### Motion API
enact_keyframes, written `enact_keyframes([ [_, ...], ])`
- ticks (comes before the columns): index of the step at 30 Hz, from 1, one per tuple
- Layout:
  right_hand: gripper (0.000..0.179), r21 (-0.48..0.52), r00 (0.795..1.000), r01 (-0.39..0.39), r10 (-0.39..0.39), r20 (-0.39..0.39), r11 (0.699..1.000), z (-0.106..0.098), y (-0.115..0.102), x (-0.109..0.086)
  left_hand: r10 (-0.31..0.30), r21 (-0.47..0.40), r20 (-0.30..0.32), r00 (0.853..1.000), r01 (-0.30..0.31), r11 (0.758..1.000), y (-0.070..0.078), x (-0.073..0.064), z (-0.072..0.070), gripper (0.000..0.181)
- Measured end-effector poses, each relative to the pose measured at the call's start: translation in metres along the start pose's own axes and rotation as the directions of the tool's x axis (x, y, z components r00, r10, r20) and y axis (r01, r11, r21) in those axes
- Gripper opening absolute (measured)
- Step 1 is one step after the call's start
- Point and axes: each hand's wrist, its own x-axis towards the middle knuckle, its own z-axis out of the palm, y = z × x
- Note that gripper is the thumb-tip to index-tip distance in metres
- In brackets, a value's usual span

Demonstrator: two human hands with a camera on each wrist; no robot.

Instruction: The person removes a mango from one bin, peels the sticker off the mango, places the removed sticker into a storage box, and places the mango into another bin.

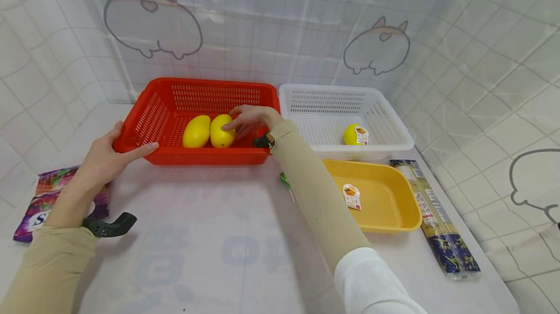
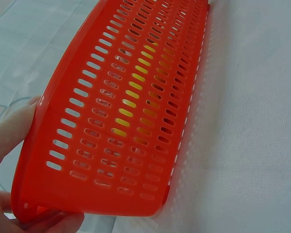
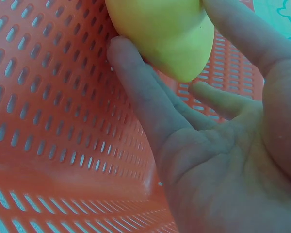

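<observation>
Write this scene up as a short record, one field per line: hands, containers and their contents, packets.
Left hand: grips the red basket's rim
Right hand: holds a yellow fruit
Red basket contents: held fruit, second yellow fruit beside it
White basket: one stickered fruit
Yellow tray: bears a label
Purple packet: far left
Long packet: right of yellow tray

A large letter "S" can be read on a partly covered purple packet. Pictured stickers on a yellow fruit and a yellow tray, and the label on a long packet, carry print too small to read
</observation>
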Motion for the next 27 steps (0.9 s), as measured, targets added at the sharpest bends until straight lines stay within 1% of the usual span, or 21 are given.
enact_keyframes([
  [8, 0.082, 0.006, 1.0, -0.006, 0.006, 0.002, 1.0, -0.0007, -0.0006, 0.0011, -0.002, -0.001, -0.006, 1.0, 0.002, 1.0, 0.0007, -0.0009, 0.0006, 0.112],
  [15, 0.08, -0.023, 1.0, 0.014, -0.014, 0.008, 1.0, -0.0016, -0.0006, 0.0042, -0.002, -0.007, -0.008, 1.0, 0.002, 1.0, 0.0018, -0.0006, 0.0003, 0.113],
  [21, 0.081, -0.028, 1.0, 0.009, -0.009, 0.005, 1.0, -0.0015, -0.0015, 0.004, -0.004, -0.011, -0.005, 1.0, 0.004, 1.0, 0.0012, -0.001, 0.0001, 0.113],
  [27, 0.08, -0.045, 1.0, 0.022, -0.022, 0.002, 0.999, -0.0012, -0.0006, 0.0042, -0.007, -0.006, -0.003, 1.0, 0.007, 1.0, 0.0004, -0.0008, 0.0003, 0.113],
])
